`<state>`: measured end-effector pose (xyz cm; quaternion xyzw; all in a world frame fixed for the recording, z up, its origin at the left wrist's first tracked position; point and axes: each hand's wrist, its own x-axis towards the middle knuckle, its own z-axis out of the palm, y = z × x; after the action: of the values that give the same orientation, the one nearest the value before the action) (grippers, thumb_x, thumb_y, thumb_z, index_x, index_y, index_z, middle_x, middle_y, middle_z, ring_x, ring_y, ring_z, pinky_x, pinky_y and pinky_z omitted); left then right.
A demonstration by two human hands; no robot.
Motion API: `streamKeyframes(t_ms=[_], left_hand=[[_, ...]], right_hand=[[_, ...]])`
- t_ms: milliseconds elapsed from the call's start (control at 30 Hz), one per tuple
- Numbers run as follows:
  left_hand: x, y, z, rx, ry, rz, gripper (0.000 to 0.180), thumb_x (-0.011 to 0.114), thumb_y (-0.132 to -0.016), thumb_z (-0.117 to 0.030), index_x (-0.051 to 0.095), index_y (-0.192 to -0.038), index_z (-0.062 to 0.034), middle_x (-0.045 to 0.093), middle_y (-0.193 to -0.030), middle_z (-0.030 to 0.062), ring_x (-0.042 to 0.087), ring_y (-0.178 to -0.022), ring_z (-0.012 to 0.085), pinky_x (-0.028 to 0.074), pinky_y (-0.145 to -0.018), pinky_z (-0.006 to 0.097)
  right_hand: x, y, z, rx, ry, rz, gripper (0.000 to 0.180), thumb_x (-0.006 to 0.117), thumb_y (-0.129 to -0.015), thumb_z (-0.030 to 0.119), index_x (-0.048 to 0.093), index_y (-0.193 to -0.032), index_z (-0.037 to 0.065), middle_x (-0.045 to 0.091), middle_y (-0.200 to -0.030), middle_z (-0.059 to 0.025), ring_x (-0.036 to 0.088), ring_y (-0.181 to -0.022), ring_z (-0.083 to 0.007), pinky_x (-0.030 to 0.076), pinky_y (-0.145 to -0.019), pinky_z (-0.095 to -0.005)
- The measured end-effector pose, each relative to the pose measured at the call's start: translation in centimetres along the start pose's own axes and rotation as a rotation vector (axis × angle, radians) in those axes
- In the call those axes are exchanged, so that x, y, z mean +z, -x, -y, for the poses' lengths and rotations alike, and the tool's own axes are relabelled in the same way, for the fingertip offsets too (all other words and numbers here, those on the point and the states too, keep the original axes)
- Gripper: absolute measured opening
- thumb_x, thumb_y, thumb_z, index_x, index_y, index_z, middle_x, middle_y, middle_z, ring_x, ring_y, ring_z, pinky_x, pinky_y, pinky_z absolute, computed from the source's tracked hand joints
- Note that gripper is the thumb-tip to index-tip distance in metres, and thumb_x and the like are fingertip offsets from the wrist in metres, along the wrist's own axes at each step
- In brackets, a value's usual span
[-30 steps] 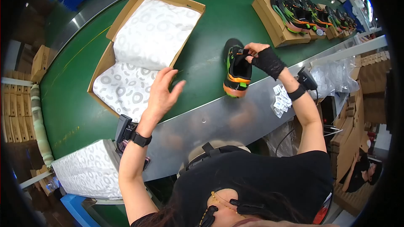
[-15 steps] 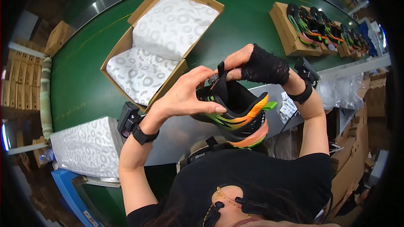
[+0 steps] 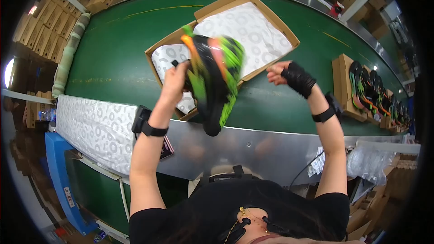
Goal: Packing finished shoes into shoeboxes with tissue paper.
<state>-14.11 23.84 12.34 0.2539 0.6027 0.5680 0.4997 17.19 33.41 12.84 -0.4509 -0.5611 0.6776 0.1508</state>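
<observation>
My left hand (image 3: pixel 175 80) grips a black, green and orange sports shoe (image 3: pixel 212 79) and holds it up, tilted, over the near edge of an open cardboard shoebox (image 3: pixel 271 16) lined with white patterned paper. The shoe is blurred by motion. My right hand (image 3: pixel 289 76), in a black fingerless glove, hovers just right of the shoe with loosely curled fingers and nothing in it. The box lies on a green conveyor belt (image 3: pixel 113 54).
More open boxes holding similar shoes (image 3: pixel 361 86) ride the belt at the right. A stack of white patterned paper sheets (image 3: pixel 97 131) lies at the left by the metal belt rim (image 3: pixel 253 144). Cardboard boxes (image 3: pixel 45 31) are piled at far left.
The shoe has passed from both hands to my left hand alone and swung up over the box. My right hand has let go and moved right.
</observation>
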Motion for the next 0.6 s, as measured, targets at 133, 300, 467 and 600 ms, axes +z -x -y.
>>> streamKeyframes(t_ms=[133, 300, 467, 600], left_hand=[[-6.8, -8.7, 2.0, -0.239, 0.243, 0.059, 0.024, 0.038, -0.086, -0.023, 0.051, -0.074, -0.0067, 0.049, -0.056, 0.0032, 0.033, -0.037, 0.008, 0.019, -0.03, 0.019], [-6.8, -14.7, 5.1, -0.456, 0.189, -0.094, 0.032, 0.041, -0.087, -0.033, 0.045, -0.082, -0.0022, 0.048, -0.06, 0.0098, 0.034, -0.039, 0.0118, 0.025, -0.032, 0.021], [-1.3, -16.0, 6.4, -0.306, -0.078, -0.357, 0.053, 0.042, -0.085, -0.045, 0.044, -0.091, 0.0077, 0.048, -0.066, 0.0155, 0.05, -0.044, 0.0266, 0.041, -0.033, 0.036], [-1.6, -17.2, 14.2, 0.707, -1.105, -0.697, 0.05, 0.05, -0.082, -0.032, 0.041, -0.101, 0.0134, 0.05, -0.094, 0.0258, 0.058, -0.066, 0.0327, 0.05, -0.05, 0.038]], right_hand=[[1.8, -4.6, -5.2, 0.086, -0.454, -0.024, 0.052, 0.063, -0.075, 0.034, 0.046, -0.11, 0.0, 0.054, -0.102, -0.0123, 0.053, -0.098, -0.0222, 0.044, -0.08, -0.035], [6.1, -8.8, -7.2, -0.007, -0.619, -0.348, 0.028, 0.064, -0.071, 0.022, 0.054, -0.087, 0.002, 0.055, -0.078, -0.0091, 0.054, -0.075, -0.0169, 0.046, -0.066, -0.0324], [6.8, -6.6, -6.6, -0.075, -0.232, -0.548, 0.016, 0.058, -0.068, 0.013, 0.055, -0.075, -0.001, 0.052, -0.065, -0.0056, 0.05, -0.06, -0.0143, 0.04, -0.051, -0.0284], [7.8, -4.6, -5.5, -0.19, -0.093, -0.706, 0.017, 0.055, -0.069, 0.008, 0.052, -0.081, -0.002, 0.051, -0.064, -0.0047, 0.048, -0.059, -0.0146, 0.039, -0.054, -0.0279]])
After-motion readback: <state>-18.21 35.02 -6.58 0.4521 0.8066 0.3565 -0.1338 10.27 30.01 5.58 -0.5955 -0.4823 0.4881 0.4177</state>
